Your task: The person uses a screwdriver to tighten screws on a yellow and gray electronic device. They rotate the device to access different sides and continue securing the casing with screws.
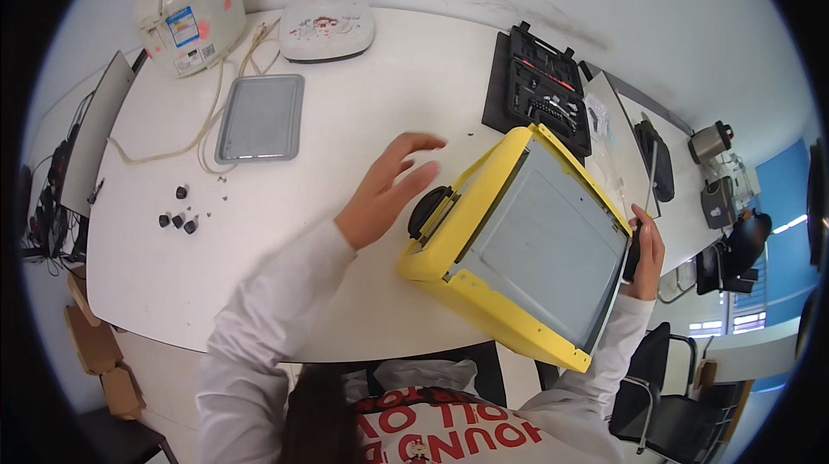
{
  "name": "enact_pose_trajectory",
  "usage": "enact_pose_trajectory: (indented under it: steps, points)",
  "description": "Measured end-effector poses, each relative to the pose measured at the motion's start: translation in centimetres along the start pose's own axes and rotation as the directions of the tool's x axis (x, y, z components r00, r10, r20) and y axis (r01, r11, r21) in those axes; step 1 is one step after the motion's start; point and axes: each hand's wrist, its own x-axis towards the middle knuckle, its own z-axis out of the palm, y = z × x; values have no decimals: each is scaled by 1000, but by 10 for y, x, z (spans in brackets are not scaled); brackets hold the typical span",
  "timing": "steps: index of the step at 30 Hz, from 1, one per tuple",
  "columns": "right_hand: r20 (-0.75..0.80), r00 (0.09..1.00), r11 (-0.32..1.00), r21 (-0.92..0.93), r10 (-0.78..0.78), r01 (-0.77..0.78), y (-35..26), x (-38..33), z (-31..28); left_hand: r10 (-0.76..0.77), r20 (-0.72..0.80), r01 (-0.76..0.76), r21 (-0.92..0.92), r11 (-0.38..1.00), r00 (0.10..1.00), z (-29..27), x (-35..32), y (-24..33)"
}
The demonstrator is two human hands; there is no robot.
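Note:
A yellow metal appliance housing with a grey panel, looking like a small oven, lies tilted at the table's front edge, partly over my lap. On its left side is a black rounded part. My left hand is just left of that part, fingers apart and curved, holding nothing. At the housing's right edge, my right hand is closed round the black handle of a screwdriver, its thin shaft pointing up and away. Part of that handle is hidden by my fingers.
On the white table are several black knobs with small screws, a grey tray, a rice cooker with its cord, a white round-cornered base and an open black tool case. A person sits far right.

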Motion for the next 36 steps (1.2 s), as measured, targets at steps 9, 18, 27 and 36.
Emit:
enact_pose_trajectory:
  steps: [9, 18, 27, 36]
  points:
    - [410, 902, 984, -51, -134, 170, -47, 74, 24, -181, 232, 237, -242, 941, 956, 52, 69, 24]
    - [754, 640, 984, 47, -147, 171, -66, 100, 74, -304, 238, 337, -115, 934, 922, 54, 71, 35]
    - [759, 637, 975, -12, -136, 222, -72, 95, 74, -270, 189, 293, -102, 951, 944, 56, 72, 34]
    - [771, 611, 960, 1, -180, 281, -65, 97, 71, -215, 131, 220, -31, 975, 968, 54, 73, 32]
